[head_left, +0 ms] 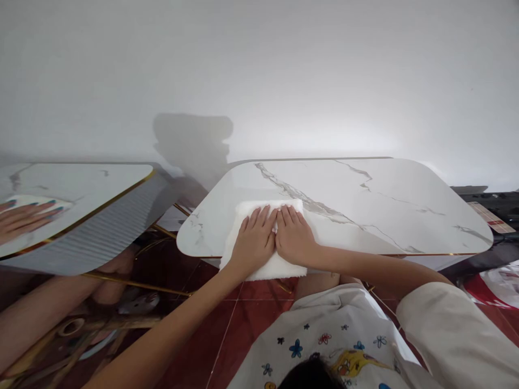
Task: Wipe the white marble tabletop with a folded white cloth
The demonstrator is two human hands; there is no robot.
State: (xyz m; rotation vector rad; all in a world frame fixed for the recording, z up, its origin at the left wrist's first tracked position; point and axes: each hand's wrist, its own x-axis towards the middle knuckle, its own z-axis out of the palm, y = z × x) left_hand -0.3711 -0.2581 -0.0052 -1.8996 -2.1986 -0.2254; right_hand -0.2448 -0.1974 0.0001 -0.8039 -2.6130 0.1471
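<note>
A white cloth (265, 267) lies spread over the front edge of a white marble-patterned tabletop (389, 205), its lower part hanging past the edge. Both hands rest palm down on it, side by side and touching. My left hand (256, 235) is on the left of the cloth, fingers laid flat and pointing away from me. On the right half my right hand (294, 235) lies flat too, its fingertips near the cloth's far edge. Neither hand grips the cloth. The palms are hidden from view.
At the left, another person's hand (30, 216) rests on a white cloth on a second marble-patterned top (101, 186) with a gold edge. A pale wall (284, 70) rises behind. Dark objects (497, 202) stand beyond the right end.
</note>
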